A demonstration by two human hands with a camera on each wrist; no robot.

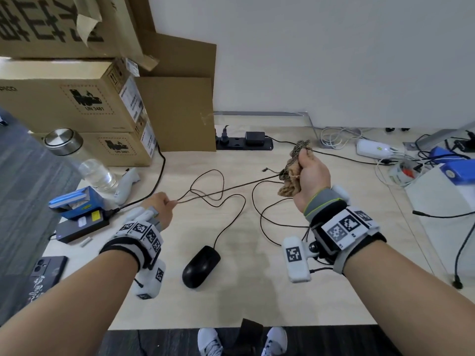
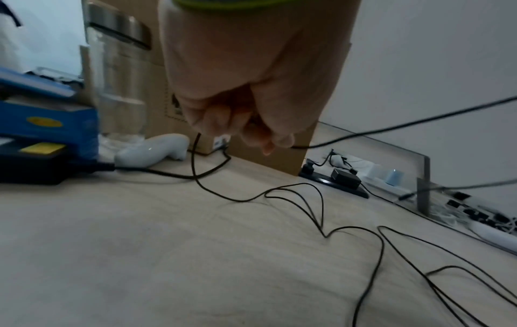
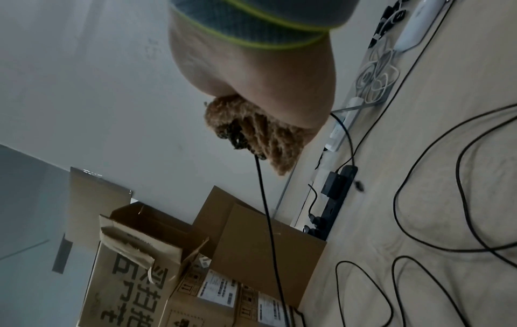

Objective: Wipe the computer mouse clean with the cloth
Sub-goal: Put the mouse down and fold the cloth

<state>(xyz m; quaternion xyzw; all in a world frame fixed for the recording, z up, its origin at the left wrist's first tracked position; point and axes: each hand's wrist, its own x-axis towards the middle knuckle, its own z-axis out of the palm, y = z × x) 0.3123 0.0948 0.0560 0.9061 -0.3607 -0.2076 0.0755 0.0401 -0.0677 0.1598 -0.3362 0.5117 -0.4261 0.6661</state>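
A black computer mouse (image 1: 201,266) lies on the pale wooden table (image 1: 257,299) near its front edge, between my two forearms. Its thin black cable (image 1: 226,191) loops across the table. My left hand (image 1: 164,205) pinches the cable (image 2: 391,129) and holds it above the table. A stretch of cable runs taut from there to my right hand (image 1: 312,173), which is raised and grips a bunched tan cloth (image 1: 291,179) with a dark patterned edge. In the right wrist view the cable (image 3: 265,210) comes out of the cloth (image 3: 268,137). Neither hand touches the mouse.
Stacked cardboard boxes (image 1: 77,98) stand at the back left beside a glass bottle (image 1: 84,163), blue boxes (image 1: 77,201) and a black adapter (image 1: 79,228). A black power strip (image 1: 244,143) lies by the wall. White cables and chargers (image 1: 372,147) crowd the right; a phone (image 1: 48,268) lies at the left edge.
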